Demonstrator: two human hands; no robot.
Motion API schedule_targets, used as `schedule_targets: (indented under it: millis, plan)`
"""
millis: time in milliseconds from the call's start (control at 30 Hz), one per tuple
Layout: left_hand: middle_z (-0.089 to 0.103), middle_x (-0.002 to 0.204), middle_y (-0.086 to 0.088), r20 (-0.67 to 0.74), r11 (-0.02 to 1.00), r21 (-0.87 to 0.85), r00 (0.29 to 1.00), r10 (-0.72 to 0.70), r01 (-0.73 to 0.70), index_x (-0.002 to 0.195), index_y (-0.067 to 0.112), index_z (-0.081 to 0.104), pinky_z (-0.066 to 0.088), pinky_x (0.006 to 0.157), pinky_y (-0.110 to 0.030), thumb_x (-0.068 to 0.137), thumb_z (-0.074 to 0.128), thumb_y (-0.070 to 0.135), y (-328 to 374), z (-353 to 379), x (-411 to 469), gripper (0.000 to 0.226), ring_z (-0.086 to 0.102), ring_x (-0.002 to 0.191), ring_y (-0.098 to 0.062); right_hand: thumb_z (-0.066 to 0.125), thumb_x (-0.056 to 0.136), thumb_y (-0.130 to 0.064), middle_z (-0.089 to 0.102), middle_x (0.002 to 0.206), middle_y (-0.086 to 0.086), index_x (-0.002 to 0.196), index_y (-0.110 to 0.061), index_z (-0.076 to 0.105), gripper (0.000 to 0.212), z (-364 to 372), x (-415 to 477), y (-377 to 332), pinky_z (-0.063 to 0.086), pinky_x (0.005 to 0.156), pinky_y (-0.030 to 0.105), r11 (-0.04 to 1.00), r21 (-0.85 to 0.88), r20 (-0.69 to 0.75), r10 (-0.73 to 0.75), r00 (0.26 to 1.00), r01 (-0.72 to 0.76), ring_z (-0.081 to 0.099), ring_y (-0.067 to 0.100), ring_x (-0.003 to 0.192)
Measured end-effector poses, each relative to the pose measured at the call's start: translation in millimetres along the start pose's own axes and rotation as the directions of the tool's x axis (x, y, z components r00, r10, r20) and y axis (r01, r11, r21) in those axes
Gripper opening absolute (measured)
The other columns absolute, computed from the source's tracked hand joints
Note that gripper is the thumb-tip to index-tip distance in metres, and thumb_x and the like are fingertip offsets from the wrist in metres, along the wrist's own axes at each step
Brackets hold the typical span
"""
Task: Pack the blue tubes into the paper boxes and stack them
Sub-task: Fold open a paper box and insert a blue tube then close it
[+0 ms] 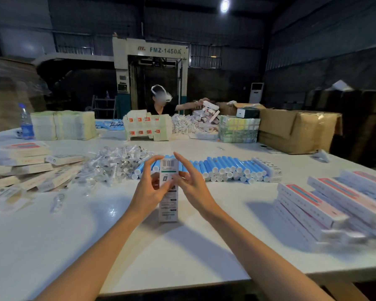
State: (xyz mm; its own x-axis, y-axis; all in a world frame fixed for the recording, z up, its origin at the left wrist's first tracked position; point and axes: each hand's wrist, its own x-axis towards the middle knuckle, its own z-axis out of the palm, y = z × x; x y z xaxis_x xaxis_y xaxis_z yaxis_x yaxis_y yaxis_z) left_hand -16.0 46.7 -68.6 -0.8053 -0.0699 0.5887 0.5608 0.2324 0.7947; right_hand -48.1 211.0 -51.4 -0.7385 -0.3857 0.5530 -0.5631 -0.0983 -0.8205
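Note:
A white paper box [168, 200] with a barcode stands upright on the white table [96, 235] in front of me. My left hand [149, 185] holds its left side with thumb and fingers. My right hand [191, 181] touches its right side, with the index finger raised near the top end. Behind the box lies a row of blue tubes [228, 168] with white caps. A stack of packed boxes [334, 205] sits at the right. Flat, unfolded boxes [30, 170] lie at the left.
A heap of clear plastic packets [115, 164] lies left of the tubes. Across the table a person [161, 103] handles boxes amid piles of cartons. A water bottle [26, 122] stands far left, and brown cardboard cartons [297, 129] far right.

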Motion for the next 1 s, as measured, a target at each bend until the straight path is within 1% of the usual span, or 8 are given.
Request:
schedule_targets:
  millis: [133, 233, 333, 533, 700, 800, 867, 1000]
  plan:
    - [0.078, 0.112, -0.004, -0.050, 0.981, -0.181, 0.996, -0.076, 0.065, 0.130, 0.034, 0.042, 0.064, 0.085, -0.034, 0.094, 0.078, 0.006, 1, 8, -4, 0.058, 0.077, 0.102, -0.026, 0.057, 0.108, -0.033, 0.057, 0.145, -0.011, 0.158, -0.037, 0.037, 0.054, -8, -11, -14, 0.057, 0.087, 0.022, 0.984, -0.067, -0.028, 0.165, 0.986, -0.167, 0.068, 0.000, 0.111]
    - [0.075, 0.108, -0.008, -0.021, 0.935, -0.321, 0.986, -0.165, 0.150, 0.125, 0.033, 0.041, 0.065, 0.077, -0.034, 0.089, 0.079, 0.009, 0, 14, -6, 0.057, 0.075, 0.099, -0.024, 0.053, 0.106, -0.052, 0.070, 0.121, 0.001, 0.137, -0.026, 0.062, 0.041, -20, -23, -23, 0.061, 0.085, 0.035, 0.953, -0.128, 0.074, 0.286, 0.955, -0.276, 0.073, 0.016, 0.100]
    - [0.077, 0.110, -0.008, 0.036, 0.881, -0.430, 0.979, -0.201, 0.197, 0.123, 0.036, 0.043, 0.067, 0.078, -0.037, 0.084, 0.077, 0.015, -3, 17, -7, 0.056, 0.076, 0.099, -0.024, 0.056, 0.103, -0.057, 0.068, 0.127, 0.010, 0.147, -0.034, 0.053, 0.050, -30, -44, -26, 0.061, 0.090, 0.046, 0.898, 0.115, 0.239, 0.390, 0.889, -0.425, 0.072, 0.036, 0.111]
    - [0.076, 0.111, 0.002, 0.108, 0.974, -0.089, 0.974, -0.198, 0.208, 0.122, 0.043, 0.037, 0.061, 0.075, -0.020, 0.078, 0.076, 0.027, -13, 30, -13, 0.061, 0.075, 0.100, 0.000, 0.058, 0.100, -0.060, 0.068, 0.124, 0.003, 0.146, -0.042, 0.053, 0.050, -39, -76, -23, 0.063, 0.082, 0.035, 0.920, 0.020, 0.095, 0.389, 0.917, -0.392, 0.071, 0.017, 0.095]
    - [0.079, 0.098, 0.004, 0.194, 0.976, 0.168, 0.966, -0.171, 0.139, 0.140, 0.039, 0.027, 0.059, 0.085, -0.034, 0.085, 0.067, 0.039, -20, 39, -20, 0.068, 0.077, 0.086, -0.011, 0.059, 0.099, -0.061, 0.062, 0.123, -0.016, 0.147, -0.043, 0.052, 0.052, -61, -95, -30, 0.061, 0.080, 0.029, 0.907, -0.186, -0.062, 0.374, 0.926, -0.378, 0.069, 0.005, 0.091]
    - [0.079, 0.097, 0.009, 0.260, 0.953, 0.293, 0.952, -0.158, 0.078, 0.134, 0.052, 0.037, 0.055, 0.084, -0.031, 0.094, 0.071, 0.036, -25, 31, -23, 0.055, 0.076, 0.081, -0.010, 0.061, 0.098, -0.061, 0.063, 0.110, -0.027, 0.142, -0.045, 0.055, 0.047, -102, -101, -55, 0.054, 0.071, 0.019, 0.895, -0.370, -0.195, 0.189, 0.962, -0.251, 0.065, -0.001, 0.092]
    - [0.078, 0.099, 0.007, 0.317, 0.940, 0.340, 0.938, -0.139, 0.025, 0.131, 0.053, 0.043, 0.051, 0.088, -0.030, 0.101, 0.071, 0.022, -27, 26, -26, 0.052, 0.074, 0.084, -0.009, 0.064, 0.098, -0.057, 0.064, 0.106, -0.030, 0.136, -0.042, 0.059, 0.041, -145, -106, -74, 0.051, 0.070, 0.015, 0.816, -0.546, -0.274, 0.043, 0.961, -0.192, 0.063, -0.004, 0.095]
    - [0.076, 0.095, 0.005, 0.343, 0.931, 0.364, 0.934, -0.103, -0.031, 0.129, 0.048, 0.051, 0.056, 0.085, -0.031, 0.103, 0.066, 0.013, -23, 27, -28, 0.045, 0.071, 0.085, -0.011, 0.069, 0.096, -0.048, 0.065, 0.111, -0.008, 0.132, -0.034, 0.060, 0.039, -241, -112, -98, 0.052, 0.070, 0.031, 0.410, -0.835, -0.424, -0.052, 0.904, -0.368, 0.058, 0.007, 0.090]
